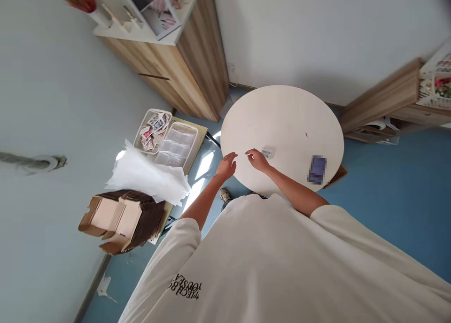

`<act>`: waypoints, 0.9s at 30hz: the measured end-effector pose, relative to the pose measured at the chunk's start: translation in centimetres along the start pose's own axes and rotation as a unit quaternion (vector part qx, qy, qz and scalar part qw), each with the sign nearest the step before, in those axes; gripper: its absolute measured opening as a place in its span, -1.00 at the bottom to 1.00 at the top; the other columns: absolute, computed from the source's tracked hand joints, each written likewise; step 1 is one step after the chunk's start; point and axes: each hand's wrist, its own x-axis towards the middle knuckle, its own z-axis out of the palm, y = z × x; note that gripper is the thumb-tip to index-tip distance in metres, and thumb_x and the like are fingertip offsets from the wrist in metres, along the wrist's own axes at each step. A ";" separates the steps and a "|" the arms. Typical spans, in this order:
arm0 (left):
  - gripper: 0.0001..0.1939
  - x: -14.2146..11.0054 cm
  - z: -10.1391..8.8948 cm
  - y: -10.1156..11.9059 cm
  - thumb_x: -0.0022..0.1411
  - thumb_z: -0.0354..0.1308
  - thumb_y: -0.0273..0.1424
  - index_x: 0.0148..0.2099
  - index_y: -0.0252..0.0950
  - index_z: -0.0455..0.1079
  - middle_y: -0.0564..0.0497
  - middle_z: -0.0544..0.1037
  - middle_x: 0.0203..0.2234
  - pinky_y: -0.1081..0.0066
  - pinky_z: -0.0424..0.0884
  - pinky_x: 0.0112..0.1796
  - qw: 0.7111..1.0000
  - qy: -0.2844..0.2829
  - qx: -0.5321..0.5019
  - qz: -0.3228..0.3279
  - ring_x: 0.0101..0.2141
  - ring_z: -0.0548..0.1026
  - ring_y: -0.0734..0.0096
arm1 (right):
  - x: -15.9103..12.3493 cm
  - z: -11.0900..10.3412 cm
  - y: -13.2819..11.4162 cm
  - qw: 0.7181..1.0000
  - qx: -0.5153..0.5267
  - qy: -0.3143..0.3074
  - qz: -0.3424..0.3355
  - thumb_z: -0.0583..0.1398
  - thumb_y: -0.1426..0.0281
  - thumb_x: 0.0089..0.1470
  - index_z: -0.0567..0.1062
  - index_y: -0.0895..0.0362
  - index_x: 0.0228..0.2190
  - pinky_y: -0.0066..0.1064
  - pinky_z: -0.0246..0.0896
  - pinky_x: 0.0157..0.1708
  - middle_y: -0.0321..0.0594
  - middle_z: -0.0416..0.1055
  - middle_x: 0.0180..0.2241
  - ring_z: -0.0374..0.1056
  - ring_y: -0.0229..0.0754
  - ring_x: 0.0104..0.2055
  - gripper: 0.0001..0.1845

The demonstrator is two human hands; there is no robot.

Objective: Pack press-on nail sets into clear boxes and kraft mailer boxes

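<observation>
My left hand (226,166) hovers at the left edge of the round white table (282,111), its fingers loosely bent and apart with nothing in them. Over the near part of the tabletop is my right hand (258,160), thumb and forefinger parted and pointing left towards the other hand. Just behind its knuckles lies a small clear packet (268,152) with a printed piece inside, partly covered by the hand. Whether the hand touches the packet I cannot tell. A blurred-out dark blue object (317,169) rests near the table's right edge.
On a side table at left stand a basket of small packets (154,130), a basket of clear plastic bags (177,144), white sheets (150,175) and a stack of folded cardboard boxes (121,217). A wooden cabinet (200,55) stands behind; a wooden shelf (384,97) is at right.
</observation>
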 end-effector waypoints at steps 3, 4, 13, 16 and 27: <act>-0.51 -2.5 -2.5 -1.4 0.42 -0.01 -0.52 0.33 -0.23 0.38 -0.17 0.44 0.35 -0.08 0.38 0.31 0.999 0.043 -0.009 -0.015 0.35 0.39 0.06 | 1.6 2.9 -3.7 0.998 0.016 -0.018 -0.052 0.13 0.50 0.30 0.64 0.04 -0.09 -0.20 0.44 0.08 -0.13 0.59 0.01 0.54 -0.09 -0.03 -0.69; -0.52 -3.5 -3.4 -1.9 0.42 -0.01 -0.51 0.32 -0.23 0.38 -0.17 0.45 0.34 -0.08 0.38 0.31 0.998 0.060 -0.013 -0.017 0.34 0.40 0.06 | 2.0 4.0 -5.0 0.997 0.022 -0.028 -0.065 0.13 0.49 0.30 0.64 0.04 -0.09 -0.20 0.45 0.07 -0.13 0.59 0.01 0.54 -0.09 -0.04 -0.70; -0.53 -15.4 -10.1 -10.2 0.39 0.00 -0.49 0.30 -0.23 0.37 -0.18 0.47 0.29 0.01 0.37 0.33 0.965 0.237 -0.088 -0.077 0.31 0.43 0.10 | 1.8 17.1 -15.7 0.984 0.035 -0.117 -0.130 0.16 0.34 0.33 0.64 0.04 -0.10 -0.20 0.46 -0.01 -0.13 0.58 -0.05 0.53 -0.09 -0.09 -0.75; -0.53 -19.4 -11.3 -13.8 0.38 0.00 -0.49 0.29 -0.25 0.37 -0.21 0.48 0.28 -0.02 0.36 0.32 0.952 0.261 -0.109 -0.114 0.31 0.42 0.06 | 1.3 21.3 -18.6 0.980 0.021 -0.129 -0.150 0.18 0.29 0.33 0.64 0.05 -0.09 -0.21 0.45 -0.05 -0.13 0.57 -0.07 0.52 -0.09 -0.12 -0.74; -0.51 -24.3 -12.9 -21.0 0.36 0.04 -0.47 0.31 -0.34 0.35 -0.32 0.42 0.32 -0.08 0.31 0.36 0.939 0.236 -0.177 -0.178 0.36 0.37 -0.06 | 1.9 29.9 -26.4 0.977 -0.149 -0.055 -0.139 0.26 0.35 0.24 0.58 0.07 0.02 -0.03 0.29 0.18 -0.03 0.50 0.04 0.39 0.11 0.12 -0.68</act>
